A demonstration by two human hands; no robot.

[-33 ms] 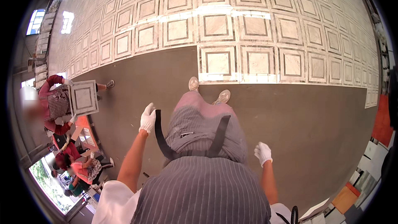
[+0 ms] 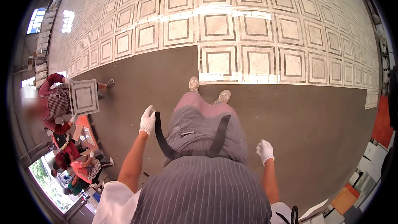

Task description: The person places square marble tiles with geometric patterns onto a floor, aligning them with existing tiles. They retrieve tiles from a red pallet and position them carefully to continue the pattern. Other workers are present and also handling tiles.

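My left hand [image 2: 147, 121], in a white knit glove, hangs beside my left thigh with its fingers loosely stretched and nothing in them. On the other side, my white-gloved right hand [image 2: 265, 151] is held away from my hip, its fingers slightly bent and empty. A grey striped apron [image 2: 203, 186] covers my front, with a dark strap [image 2: 161, 137] near my left hand. Ahead of my shoes [image 2: 194, 84] lie rows of square marble tiles [image 2: 218, 63] with dark inlaid frames. Neither hand touches a tile.
Bare grey floor [image 2: 306, 132] surrounds me. At left a co-worker in a checked apron [image 2: 57, 101] holds a framed square tile [image 2: 85, 96] in gloved hands. Behind stand more people and an orange-edged table [image 2: 88, 130]. Slabs [image 2: 375, 161] and an orange board [image 2: 346, 198] line the right side.
My right hand has shifted very slightly up and to the right. Otherwise the scene is nearly the same.
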